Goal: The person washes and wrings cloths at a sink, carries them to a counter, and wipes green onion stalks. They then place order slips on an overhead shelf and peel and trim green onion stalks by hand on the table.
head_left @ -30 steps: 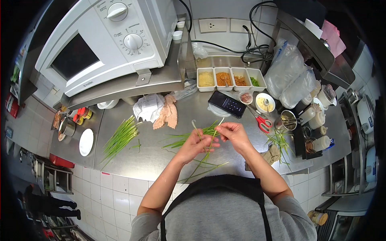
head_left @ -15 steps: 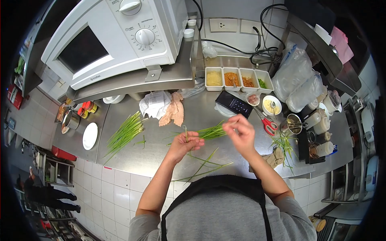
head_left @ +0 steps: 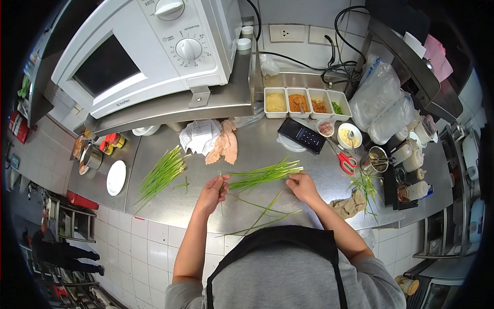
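A bunch of chives (head_left: 265,173) lies across the middle of the steel counter between my two hands, pale ends to the right. My left hand (head_left: 212,193), at the bunch's green tips, is closed on a thin strand (head_left: 219,174) that loops above the fingertips; its kind is too small to make out. My right hand (head_left: 302,187) is just below the pale ends, fingers bent together; whether they pinch a stalk cannot be seen. Several loose chive stalks (head_left: 262,213) lie nearer my body. A second chive bunch (head_left: 163,172) rests to the left.
A microwave (head_left: 149,51) stands on a raised shelf at the back left. White tubs (head_left: 276,114) of chopped food line the back. A phone (head_left: 300,135), red-handled scissors (head_left: 348,164), a metal cup (head_left: 374,159) and bottles are at right. A white plate (head_left: 116,178) is at left.
My left hand has moved left and down toward the bunch's tips, keeping the thin strand. My right hand has come down from above the pale ends to below them.
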`<state>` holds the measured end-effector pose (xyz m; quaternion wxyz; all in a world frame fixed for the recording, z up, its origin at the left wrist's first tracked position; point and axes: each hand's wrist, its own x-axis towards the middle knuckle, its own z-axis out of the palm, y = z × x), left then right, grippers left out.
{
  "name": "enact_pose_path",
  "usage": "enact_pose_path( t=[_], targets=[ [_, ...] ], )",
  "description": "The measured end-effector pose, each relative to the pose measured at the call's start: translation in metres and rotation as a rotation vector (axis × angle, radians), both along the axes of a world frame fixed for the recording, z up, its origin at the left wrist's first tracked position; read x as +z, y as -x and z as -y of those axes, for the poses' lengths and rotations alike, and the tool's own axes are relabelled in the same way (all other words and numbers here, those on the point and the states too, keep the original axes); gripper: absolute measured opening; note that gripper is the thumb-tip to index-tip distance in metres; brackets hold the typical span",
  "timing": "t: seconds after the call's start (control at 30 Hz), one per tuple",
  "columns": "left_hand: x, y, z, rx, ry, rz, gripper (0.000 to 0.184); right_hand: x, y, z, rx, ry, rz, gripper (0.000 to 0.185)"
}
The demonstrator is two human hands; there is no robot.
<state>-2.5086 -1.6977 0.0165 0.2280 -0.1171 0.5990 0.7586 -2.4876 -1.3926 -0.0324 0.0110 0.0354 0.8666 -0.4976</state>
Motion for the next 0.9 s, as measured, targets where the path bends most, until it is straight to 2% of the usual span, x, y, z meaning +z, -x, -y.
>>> enact_pose_path(
  t=[0.03,0.1,0.13,0.2,0.23,0.3,0.33,0.43,0.47,0.6,0.7,0.8,0.9],
  targets=[
    [-0.003,-0.001,-0.001,-0.073,-0.007,-0.003,0.020,-0.003,-0.008,-0.002,0.002,-0.192,-0.194,0.017],
    [-0.007,-0.001,-0.003,-0.220,-0.020,-0.012,0.017,-0.007,-0.019,0.001,0.208,-0.217,-0.363,0.016],
    [0.000,-0.004,-0.013,-0.277,0.117,-0.084,0.017,-0.007,-0.021,0.004,0.311,-0.227,-0.450,0.016],
    [0.019,-0.017,-0.047,-0.390,0.392,-0.227,0.017,-0.002,-0.025,0.015,0.364,-0.384,-0.435,0.013],
    [0.007,-0.018,-0.053,-0.413,0.391,-0.303,0.018,0.000,-0.027,0.019,0.394,-0.461,-0.426,0.012],
    [-0.028,-0.017,-0.060,-0.454,0.392,-0.453,0.021,0.007,-0.024,0.021,0.397,-0.447,-0.447,0.009],
    [-0.034,-0.016,-0.063,-0.434,0.405,-0.444,0.021,0.011,-0.022,0.021,0.400,-0.438,-0.455,0.008],
    [-0.009,-0.010,-0.081,-0.603,0.540,-0.438,0.017,0.033,-0.017,0.020,0.484,-0.383,-0.318,0.007],
    [-0.008,-0.008,-0.085,-0.611,0.518,-0.454,0.019,0.040,-0.015,0.019,0.479,-0.380,-0.416,0.006],
    [0.000,0.004,-0.089,-0.633,0.445,-0.477,0.022,0.057,-0.002,0.004,0.431,-0.034,-0.382,0.009],
    [0.010,0.004,-0.089,-0.600,0.361,-0.436,0.022,0.058,-0.002,-0.005,0.265,0.317,0.027,0.010],
    [0.019,0.002,-0.096,-0.526,0.284,-0.404,0.021,0.057,-0.009,0.003,0.163,0.970,0.122,0.016],
    [0.022,0.001,-0.102,-0.508,0.263,-0.427,0.019,0.048,-0.012,0.008,0.120,1.054,0.244,0.020]
  ],
)
